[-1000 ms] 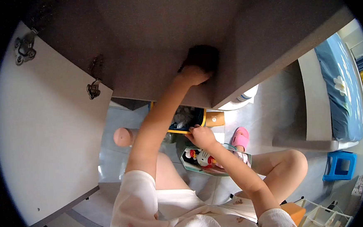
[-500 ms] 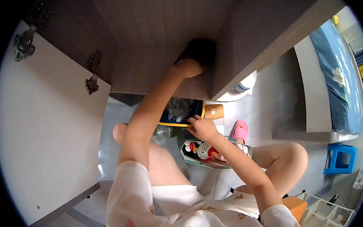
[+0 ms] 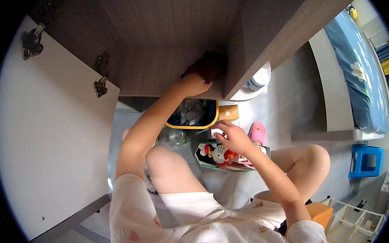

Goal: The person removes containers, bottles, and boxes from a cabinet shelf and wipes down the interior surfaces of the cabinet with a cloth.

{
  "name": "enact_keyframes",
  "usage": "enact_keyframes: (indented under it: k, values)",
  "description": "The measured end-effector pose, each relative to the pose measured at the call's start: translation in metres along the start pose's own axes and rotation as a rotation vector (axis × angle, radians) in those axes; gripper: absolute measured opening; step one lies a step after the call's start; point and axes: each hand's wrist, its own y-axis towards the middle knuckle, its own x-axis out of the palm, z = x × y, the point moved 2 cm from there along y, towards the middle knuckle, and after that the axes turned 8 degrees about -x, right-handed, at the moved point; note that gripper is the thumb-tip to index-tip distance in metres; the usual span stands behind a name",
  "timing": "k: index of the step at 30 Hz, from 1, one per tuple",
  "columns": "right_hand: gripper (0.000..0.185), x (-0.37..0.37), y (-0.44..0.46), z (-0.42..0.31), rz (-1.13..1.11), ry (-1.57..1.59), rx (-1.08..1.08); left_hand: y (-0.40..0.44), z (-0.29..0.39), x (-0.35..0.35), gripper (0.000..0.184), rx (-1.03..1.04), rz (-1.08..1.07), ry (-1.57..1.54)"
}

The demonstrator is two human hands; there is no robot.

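Note:
Inside the dark wood cabinet [image 3: 155, 66], my left hand [image 3: 196, 84] is closed on a dark reddish-brown cloth [image 3: 207, 68], which lies bunched against the cabinet floor near its right wall. Shadow hides much of the cloth. My right hand [image 3: 235, 139] is in the air below the front edge, fingers bent but apart, with nothing seen in it. Just above and left of it is a dark blue bin with a yellow rim [image 3: 203, 127], holding grey fluffy stuff [image 3: 191, 112]. Beneath that hand sits an open box [image 3: 215, 165] with a Hello Kitty figure [image 3: 222, 155].
The white cabinet door [image 3: 61, 129] stands open at left. A brown small box [image 3: 228, 112], a glass jar [image 3: 176, 136] and a pink clog [image 3: 257, 133] are on the floor. To the right are a white tub [image 3: 259, 79], a bed [image 3: 354, 71] and a blue stool [image 3: 366, 161].
My left hand has drawn the dark cloth slightly toward the cabinet's front edge. My right hand has let go of the bin's yellow rim and moved a little right and down.

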Motion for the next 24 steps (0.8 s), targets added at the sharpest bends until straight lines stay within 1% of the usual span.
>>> enact_keyframes:
  k: [2, 3, 5, 6, 8, 9, 10, 12, 15, 16, 17, 18, 20, 24]
  values:
    - [0.023, -0.016, -0.01, -0.011, -0.201, -0.004, -0.065, -0.01, -0.001, 0.005, 0.039, 0.181, 0.201, -0.02]
    - [0.025, -0.026, -0.013, -0.021, -0.284, -0.024, -0.059, -0.015, -0.001, 0.007, 0.039, 0.185, 0.194, -0.02]
    - [0.025, -0.042, -0.022, -0.031, -0.317, -0.033, -0.08, -0.027, 0.011, -0.004, 0.036, 0.188, 0.106, -0.021]
    - [0.025, -0.049, -0.026, -0.033, -0.354, -0.046, -0.108, -0.03, 0.016, -0.009, 0.036, 0.192, 0.105, -0.023]
    - [0.026, -0.06, -0.037, -0.034, -0.368, -0.058, -0.12, -0.037, 0.027, -0.019, 0.035, 0.346, 0.115, -0.03]
    - [0.026, -0.065, -0.042, -0.035, -0.384, -0.099, -0.112, -0.039, 0.031, -0.025, 0.035, 0.347, 0.115, -0.032]
    - [0.026, -0.069, -0.047, -0.037, -0.401, -0.14, -0.104, -0.041, 0.036, -0.032, 0.035, 0.319, 0.034, -0.061]
    - [0.026, -0.073, -0.056, -0.037, -0.396, -0.127, -0.102, -0.044, 0.043, -0.039, 0.034, 0.296, -0.051, -0.089]
    - [0.026, -0.071, -0.063, -0.031, -0.409, -0.174, -0.117, -0.045, 0.038, -0.031, 0.034, 0.327, -0.039, -0.147]
    - [0.025, -0.067, -0.064, -0.027, -0.421, -0.179, -0.096, -0.042, 0.026, -0.01, 0.033, 0.34, 0.09, -0.172]
    - [0.024, -0.064, -0.065, -0.024, -0.434, -0.184, -0.075, -0.042, 0.022, -0.004, 0.033, 0.352, 0.219, -0.197]
    - [0.024, -0.062, -0.064, -0.027, -0.433, -0.178, -0.074, -0.043, 0.016, 0.004, 0.033, 0.351, 0.213, -0.197]
    - [0.023, -0.06, -0.06, -0.036, -0.373, -0.158, -0.186, -0.046, 0.012, 0.011, 0.032, 0.194, 0.065, -0.259]
    - [0.024, -0.053, -0.062, -0.036, -0.379, -0.164, -0.189, -0.048, 0.014, 0.005, 0.034, 0.152, -0.013, -0.226]
